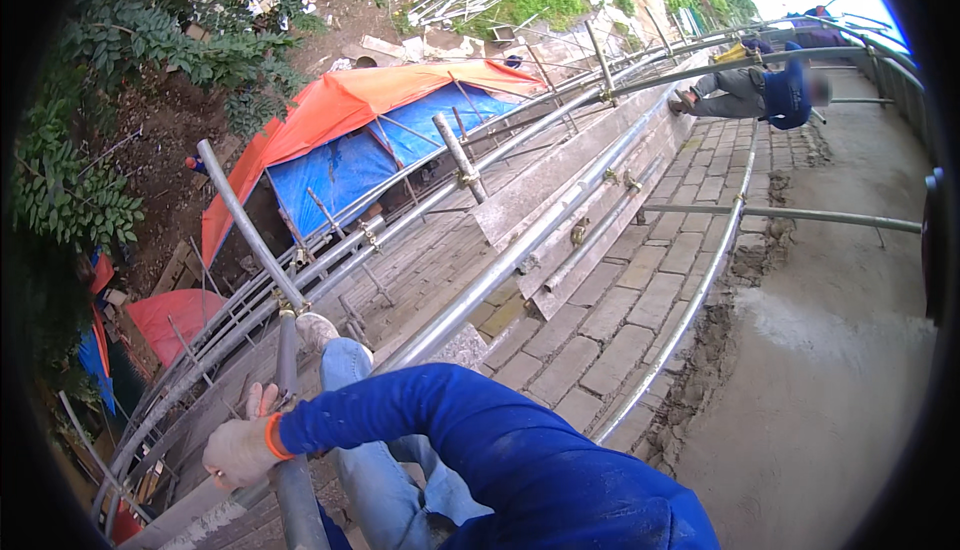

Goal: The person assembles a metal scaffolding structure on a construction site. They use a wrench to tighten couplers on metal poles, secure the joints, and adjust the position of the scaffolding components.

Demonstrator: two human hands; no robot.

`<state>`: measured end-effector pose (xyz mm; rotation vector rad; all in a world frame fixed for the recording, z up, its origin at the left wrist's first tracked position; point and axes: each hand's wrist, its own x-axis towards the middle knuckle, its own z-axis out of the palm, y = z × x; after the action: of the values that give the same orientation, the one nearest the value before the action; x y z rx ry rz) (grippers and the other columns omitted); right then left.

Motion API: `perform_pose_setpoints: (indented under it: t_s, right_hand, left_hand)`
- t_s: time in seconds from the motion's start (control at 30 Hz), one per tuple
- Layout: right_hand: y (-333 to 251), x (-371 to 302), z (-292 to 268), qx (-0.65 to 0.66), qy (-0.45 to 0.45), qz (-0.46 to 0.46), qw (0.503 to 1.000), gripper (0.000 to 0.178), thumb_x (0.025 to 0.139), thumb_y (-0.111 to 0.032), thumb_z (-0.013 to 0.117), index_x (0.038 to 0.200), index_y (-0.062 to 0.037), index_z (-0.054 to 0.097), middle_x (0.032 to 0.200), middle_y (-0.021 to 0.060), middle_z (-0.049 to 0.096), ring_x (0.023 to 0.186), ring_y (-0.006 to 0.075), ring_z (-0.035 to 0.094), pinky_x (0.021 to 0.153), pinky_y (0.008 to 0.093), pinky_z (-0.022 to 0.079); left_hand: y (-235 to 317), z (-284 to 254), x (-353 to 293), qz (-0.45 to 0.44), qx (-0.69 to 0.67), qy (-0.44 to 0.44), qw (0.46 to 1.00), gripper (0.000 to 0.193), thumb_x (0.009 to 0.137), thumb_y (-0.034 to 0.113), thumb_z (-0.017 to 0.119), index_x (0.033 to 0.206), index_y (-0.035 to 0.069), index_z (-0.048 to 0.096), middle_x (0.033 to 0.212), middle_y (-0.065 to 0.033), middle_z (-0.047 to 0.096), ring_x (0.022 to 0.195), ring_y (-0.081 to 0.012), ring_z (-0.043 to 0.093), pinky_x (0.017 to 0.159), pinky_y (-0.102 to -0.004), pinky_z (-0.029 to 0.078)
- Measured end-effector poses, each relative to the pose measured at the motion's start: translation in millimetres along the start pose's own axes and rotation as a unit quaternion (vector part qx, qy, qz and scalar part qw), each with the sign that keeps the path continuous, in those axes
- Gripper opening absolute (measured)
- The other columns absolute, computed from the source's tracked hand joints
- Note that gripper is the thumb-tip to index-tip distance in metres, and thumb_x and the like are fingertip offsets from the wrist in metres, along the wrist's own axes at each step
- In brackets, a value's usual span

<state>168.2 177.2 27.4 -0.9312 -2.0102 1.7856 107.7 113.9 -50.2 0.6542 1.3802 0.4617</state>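
My right hand, in a pale glove with an orange cuff, is closed around a grey metal scaffold pole at the lower left. Across the bottom of the view, its blue sleeve comes in from the lower right. My left hand is not in view. Beneath the arm show my faded jeans and one dusty shoe, close to a pole joint with a metal clamp. A long bright tube runs away from just above my elbow.
The scene looks tipped sideways. Planks and rails line a curved block wall, with grey plaster on the right. Farther along, another person stands on the scaffold. Orange tarpaulin and blue tarpaulin lie below, beside trees.
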Motion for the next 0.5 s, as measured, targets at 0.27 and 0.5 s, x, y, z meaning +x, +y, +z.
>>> perform_pose_setpoints:
  t_s: [0.27,0.5]
  right_hand:
    - [9.0,-154.3,-31.3,0.258,0.353,-0.032,0.899,0.013,0.088,-0.018,0.074,0.089,-0.0076,0.067,0.08,0.0033,0.064,0.073,0.017,0.061,0.081,0.0323,0.05]
    - [54.9,-154.0,-7.3,0.537,0.627,-0.05,0.562,0.043,0.1,-0.013,0.065,0.137,-0.005,0.045,0.087,0.0016,0.058,0.076,0.0154,0.058,0.085,0.0407,0.056]
  left_hand:
    - [10.2,-22.5,19.0,-0.068,-0.055,-0.148,0.985,0.035,0.095,0.014,0.075,0.124,-0.003,0.065,0.112,-0.0102,0.07,0.101,-0.0163,0.068,0.084,-0.0278,0.054]
    - [4.2,-23.1,16.3,-0.056,0.001,-0.122,0.991,0.015,0.096,0.012,0.075,0.105,0.001,0.073,0.098,-0.005,0.071,0.089,-0.0117,0.068,0.077,-0.0265,0.055]
